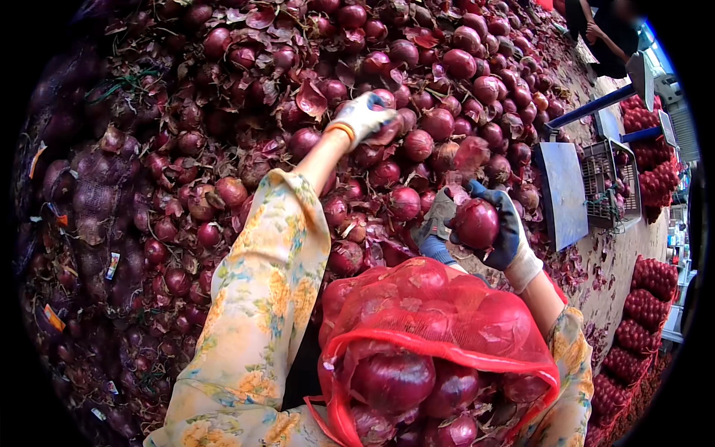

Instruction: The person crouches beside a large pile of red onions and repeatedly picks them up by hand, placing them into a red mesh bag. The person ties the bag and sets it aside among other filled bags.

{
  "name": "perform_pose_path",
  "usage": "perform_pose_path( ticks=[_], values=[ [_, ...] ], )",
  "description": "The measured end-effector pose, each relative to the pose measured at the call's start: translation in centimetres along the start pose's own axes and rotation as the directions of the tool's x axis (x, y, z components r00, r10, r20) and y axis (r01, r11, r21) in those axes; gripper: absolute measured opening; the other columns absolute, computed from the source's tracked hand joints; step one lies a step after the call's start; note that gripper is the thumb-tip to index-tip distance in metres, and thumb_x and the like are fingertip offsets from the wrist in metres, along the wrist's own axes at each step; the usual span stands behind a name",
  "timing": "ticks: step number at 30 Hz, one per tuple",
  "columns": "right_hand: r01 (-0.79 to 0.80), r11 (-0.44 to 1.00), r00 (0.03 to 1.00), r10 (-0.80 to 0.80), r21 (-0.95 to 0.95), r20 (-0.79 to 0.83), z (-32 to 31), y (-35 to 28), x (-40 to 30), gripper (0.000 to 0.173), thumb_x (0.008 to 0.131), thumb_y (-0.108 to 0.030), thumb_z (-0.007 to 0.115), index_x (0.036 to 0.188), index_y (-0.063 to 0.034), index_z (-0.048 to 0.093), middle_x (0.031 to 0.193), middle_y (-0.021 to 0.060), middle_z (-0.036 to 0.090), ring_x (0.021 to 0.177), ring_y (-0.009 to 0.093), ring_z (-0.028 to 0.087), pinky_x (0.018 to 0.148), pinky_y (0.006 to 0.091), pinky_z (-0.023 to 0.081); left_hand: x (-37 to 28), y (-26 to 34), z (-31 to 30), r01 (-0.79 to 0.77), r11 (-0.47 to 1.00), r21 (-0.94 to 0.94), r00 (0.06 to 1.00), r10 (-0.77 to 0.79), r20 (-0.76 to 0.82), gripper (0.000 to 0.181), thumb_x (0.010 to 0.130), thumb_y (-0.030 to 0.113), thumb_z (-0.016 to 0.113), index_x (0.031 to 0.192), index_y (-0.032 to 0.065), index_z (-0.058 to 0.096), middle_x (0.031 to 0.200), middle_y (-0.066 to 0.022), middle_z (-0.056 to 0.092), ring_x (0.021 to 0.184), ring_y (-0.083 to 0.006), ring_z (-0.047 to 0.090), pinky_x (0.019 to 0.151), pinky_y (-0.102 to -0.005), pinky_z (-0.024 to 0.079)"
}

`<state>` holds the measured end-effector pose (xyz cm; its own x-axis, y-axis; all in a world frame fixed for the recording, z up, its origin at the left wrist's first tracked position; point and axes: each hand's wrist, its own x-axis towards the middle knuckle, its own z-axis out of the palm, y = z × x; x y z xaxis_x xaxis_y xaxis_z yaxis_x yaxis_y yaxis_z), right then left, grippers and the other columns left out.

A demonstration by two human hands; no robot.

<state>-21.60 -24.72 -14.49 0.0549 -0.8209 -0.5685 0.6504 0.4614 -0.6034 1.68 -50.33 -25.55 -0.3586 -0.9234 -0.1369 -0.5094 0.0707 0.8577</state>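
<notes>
My right hand (pixel 503 223), in a white glove with a dark blue palm, grips a red onion (pixel 476 223) above the open bag. Among the loose onions, my left hand (pixel 366 120), in a similar glove, curls over another red onion (pixel 385 132); blur softens its fingers. Close to my body stands a red mesh bag (pixel 430 329) filled with red onions. Its mouth faces me, and large onions (pixel 394 383) show inside. Blurred loose skin (pixel 471 153) appears just beyond my right hand. A shoe (pixel 438 215) shows beside that hand.
A wide heap of red onions (pixel 438 124) with dry skins spreads ahead. Full dark mesh sacks (pixel 95 195) lie left. On the right are a platform scale (pixel 564 195), a plastic crate (pixel 631 179) and rows of filled red bags (pixel 648 310). Another person (pixel 606 39) is at upper right.
</notes>
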Motion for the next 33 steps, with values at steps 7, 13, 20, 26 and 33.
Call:
perform_pose_path(
  ticks=[7, 13, 20, 26, 33],
  values=[
    [-0.225, 0.96, 0.957, 0.185, 0.166, 0.225, -0.6, -1.3, -2.1, 0.058, 0.092, -0.041, 0.058, 0.139, -0.0104, 0.044, 0.123, 0.0146, 0.06, 0.102, 0.031, 0.065, 0.084, 0.0476, 0.058, -11.2, 13.7, 6.9, -0.551, 0.774, -0.313, 0.803, 0.594, 0.054, 0.036, 0.095, 0.036, 0.053, 0.108, 0.004, 0.065, 0.101, -0.0202, 0.069, 0.097, -0.0363, 0.066, 0.084, -0.0414, 0.051],
    [-0.228, 0.957, 0.887, 0.128, 0.181, 0.443, 3.3, -1.1, -2.8, 0.079, 0.092, -0.064, 0.042, 0.139, -0.001, 0.043, 0.116, 0.0205, 0.064, 0.085, 0.037, 0.067, 0.067, 0.0435, 0.058, 2.7, 1.3, -2.3, -0.108, 0.799, 0.591, 0.944, 0.269, -0.192, 0.043, 0.095, 0.032, 0.042, 0.132, 0.0133, 0.056, 0.128, -0.0152, 0.06, 0.12, -0.0331, 0.056, 0.102, -0.0399, 0.045],
    [-0.17, 0.929, 0.947, 0.061, 0.33, 0.315, 0.6, -2.2, -5.2, 0.093, 0.087, -0.073, 0.041, 0.142, 0.0018, 0.038, 0.123, 0.0247, 0.059, 0.087, 0.037, 0.065, 0.065, 0.0455, 0.056, 8.7, -1.1, -1.3, 0.03, 0.422, 0.906, 0.939, -0.324, 0.119, 0.068, 0.078, 0.016, 0.064, 0.142, 0.0272, 0.046, 0.153, -0.0082, 0.032, 0.132, -0.0371, 0.044, 0.103, -0.0501, 0.046],
    [0.014, 0.97, 0.952, -0.087, 0.243, 0.292, -1.3, -3.8, -6.8, 0.067, 0.093, -0.065, 0.041, 0.137, -0.0151, 0.047, 0.136, 0.0123, 0.056, 0.092, 0.03, 0.059, 0.061, 0.0393, 0.049, 6.6, -2.3, -2.5, -0.037, 0.362, 0.931, 0.983, -0.155, 0.1, 0.073, 0.073, 0.015, 0.07, 0.141, 0.0212, 0.045, 0.147, -0.0133, 0.037, 0.132, -0.0351, 0.044, 0.104, -0.0482, 0.044],
    [0.041, 0.959, 0.963, -0.113, 0.28, 0.246, -1.0, -3.1, -6.2, 0.078, 0.093, -0.068, 0.037, 0.142, -0.0068, 0.039, 0.133, 0.0162, 0.056, 0.088, 0.03, 0.062, 0.061, 0.0411, 0.054, 6.6, -2.6, -3.6, 0.032, 0.436, 0.9, 0.937, -0.327, 0.125, 0.081, 0.074, 0.025, 0.073, 0.146, 0.0234, 0.037, 0.148, -0.0171, 0.034, 0.129, -0.0393, 0.048, 0.102, -0.0488, 0.046]
  ],
)
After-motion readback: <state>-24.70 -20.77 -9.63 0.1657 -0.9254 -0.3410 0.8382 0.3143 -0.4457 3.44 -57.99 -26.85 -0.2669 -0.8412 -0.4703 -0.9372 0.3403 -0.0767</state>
